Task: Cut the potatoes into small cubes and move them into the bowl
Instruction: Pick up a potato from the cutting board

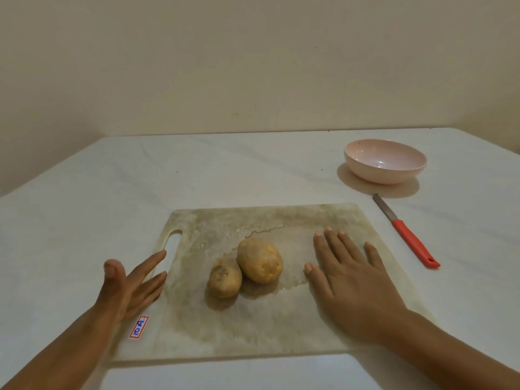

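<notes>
Right hand (356, 282) flat on cutting board (253, 327) — left hand (132, 285) open, empty.

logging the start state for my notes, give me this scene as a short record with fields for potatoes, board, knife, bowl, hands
potatoes: two, whole; larger potato against smaller potato, mid board
cutting board: worn, on white table, handle slot at left
knife: red handle, on table right of board
bowl: pink, empty, beyond knife
left hand: fingers straight, at board's left edge
right hand: flat on board, right of potatoes
progress: nothing cut yet
</notes>
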